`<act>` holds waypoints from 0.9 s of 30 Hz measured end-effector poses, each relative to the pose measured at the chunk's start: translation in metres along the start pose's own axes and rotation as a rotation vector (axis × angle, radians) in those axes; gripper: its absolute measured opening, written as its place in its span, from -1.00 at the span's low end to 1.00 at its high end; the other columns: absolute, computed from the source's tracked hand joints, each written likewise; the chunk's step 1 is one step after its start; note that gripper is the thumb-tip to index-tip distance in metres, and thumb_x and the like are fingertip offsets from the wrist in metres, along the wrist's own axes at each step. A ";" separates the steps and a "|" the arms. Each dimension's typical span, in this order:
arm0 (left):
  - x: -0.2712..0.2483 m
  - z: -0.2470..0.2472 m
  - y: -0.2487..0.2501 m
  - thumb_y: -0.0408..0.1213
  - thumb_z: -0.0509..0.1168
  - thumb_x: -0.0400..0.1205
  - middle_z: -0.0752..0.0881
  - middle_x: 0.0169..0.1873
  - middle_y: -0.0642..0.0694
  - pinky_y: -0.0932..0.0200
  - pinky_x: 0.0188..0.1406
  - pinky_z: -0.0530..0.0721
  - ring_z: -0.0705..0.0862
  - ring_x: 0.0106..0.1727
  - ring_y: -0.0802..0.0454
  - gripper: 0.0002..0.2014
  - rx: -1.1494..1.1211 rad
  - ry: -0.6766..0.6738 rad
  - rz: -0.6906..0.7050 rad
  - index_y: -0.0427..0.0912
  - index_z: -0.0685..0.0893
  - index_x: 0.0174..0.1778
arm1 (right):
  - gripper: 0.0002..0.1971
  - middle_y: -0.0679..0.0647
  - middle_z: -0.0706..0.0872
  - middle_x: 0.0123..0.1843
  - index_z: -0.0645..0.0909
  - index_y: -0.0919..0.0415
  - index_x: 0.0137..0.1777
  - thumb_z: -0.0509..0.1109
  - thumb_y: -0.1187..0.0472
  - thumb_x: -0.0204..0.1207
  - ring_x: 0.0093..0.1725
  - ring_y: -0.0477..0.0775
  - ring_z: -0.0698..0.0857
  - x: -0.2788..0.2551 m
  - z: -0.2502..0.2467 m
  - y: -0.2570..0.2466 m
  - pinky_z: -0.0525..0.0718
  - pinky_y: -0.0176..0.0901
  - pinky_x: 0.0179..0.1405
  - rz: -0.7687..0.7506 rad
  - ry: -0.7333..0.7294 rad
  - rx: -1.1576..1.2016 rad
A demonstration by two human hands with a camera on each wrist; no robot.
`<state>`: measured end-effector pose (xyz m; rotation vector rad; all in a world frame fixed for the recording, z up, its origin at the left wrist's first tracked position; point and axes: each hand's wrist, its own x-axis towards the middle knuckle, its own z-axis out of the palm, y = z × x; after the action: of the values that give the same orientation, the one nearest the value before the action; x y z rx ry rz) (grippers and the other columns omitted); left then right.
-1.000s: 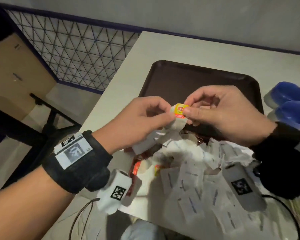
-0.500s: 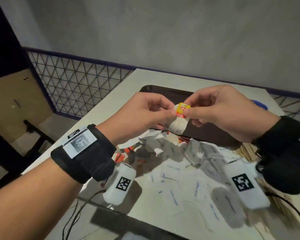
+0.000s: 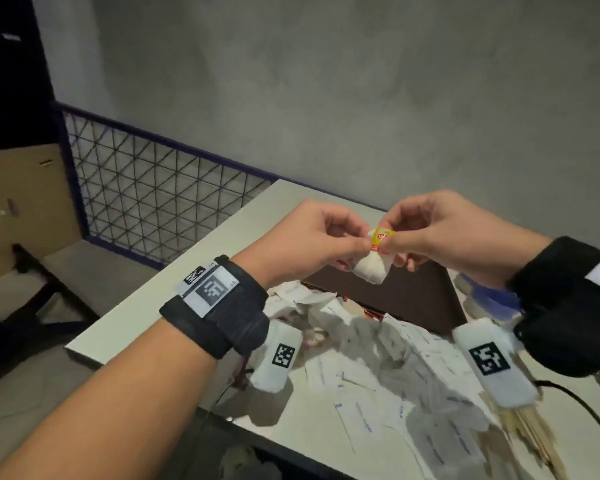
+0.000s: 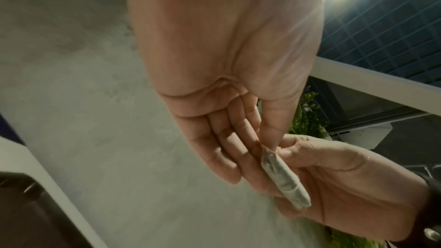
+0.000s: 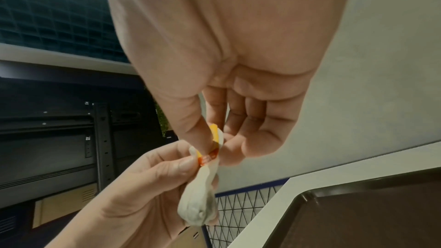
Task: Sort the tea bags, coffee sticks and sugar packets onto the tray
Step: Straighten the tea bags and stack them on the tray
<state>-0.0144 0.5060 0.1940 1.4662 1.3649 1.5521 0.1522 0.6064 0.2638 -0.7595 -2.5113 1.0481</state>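
Observation:
Both hands hold one white tea bag (image 3: pixel 373 266) with a yellow and red tag (image 3: pixel 381 236) in the air above the dark brown tray (image 3: pixel 409 292). My left hand (image 3: pixel 326 240) pinches the bag's top between thumb and fingers. My right hand (image 3: pixel 426 233) pinches the tag. The left wrist view shows the tea bag (image 4: pixel 284 178) edge-on between both hands. In the right wrist view the tea bag (image 5: pixel 203 201) hangs below the tag (image 5: pixel 210 156), with the tray (image 5: pixel 369 214) at the lower right. A heap of white sugar packets (image 3: pixel 378 362) and orange sticks (image 3: pixel 371 315) lies on the table (image 3: pixel 201 275) below the hands.
Blue-lidded containers (image 3: pixel 489 296) stand right of the tray. A bundle of wooden stirrers (image 3: pixel 530 441) and a black cable (image 3: pixel 582 407) lie at the near right. A wire mesh fence (image 3: pixel 153 206) and a grey wall (image 3: pixel 326 98) stand behind the table, and a cardboard panel (image 3: pixel 21 202) on the left.
Both hands have lifted the tea bag higher above the tray, and my head has tilted up, showing more of the wall. The two-handed hold on the bag and tag is the same.

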 end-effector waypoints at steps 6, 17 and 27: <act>0.022 -0.063 -0.028 -0.48 0.38 0.71 0.85 -0.15 -0.30 -0.03 -0.01 0.85 0.82 -0.20 -0.17 -0.91 -0.136 0.065 0.023 -0.40 0.76 0.09 | -0.83 0.29 0.77 -0.26 0.70 0.50 -0.04 0.57 0.38 0.51 -0.40 0.04 0.62 0.083 -0.008 -0.009 0.57 -0.03 -0.38 0.034 0.002 -0.057; 0.016 -0.099 -0.075 -0.21 0.46 0.46 0.85 -0.27 -0.27 0.24 -0.24 0.77 0.86 -0.28 -0.20 -0.90 -0.230 0.243 -0.009 -0.08 0.87 -0.22 | -0.91 0.06 0.76 -0.28 0.67 0.20 -0.11 0.52 0.33 0.58 -0.30 -0.01 0.76 0.294 0.029 0.087 0.73 -0.18 -0.33 0.184 -0.010 -0.302; 0.023 -0.110 -0.088 -0.27 0.56 0.41 0.80 -0.40 -0.24 0.17 -0.30 0.80 0.80 -0.41 -0.11 -0.86 -0.220 0.415 0.007 -0.26 0.79 -0.25 | -0.94 0.23 0.78 -0.16 0.70 0.29 -0.01 0.53 0.37 0.57 -0.28 0.04 0.77 0.355 0.067 0.143 0.74 -0.10 -0.25 0.281 -0.032 -0.310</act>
<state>-0.1436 0.5230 0.1353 1.0552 1.3540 2.0187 -0.1165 0.8601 0.1430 -1.2204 -2.6846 0.7599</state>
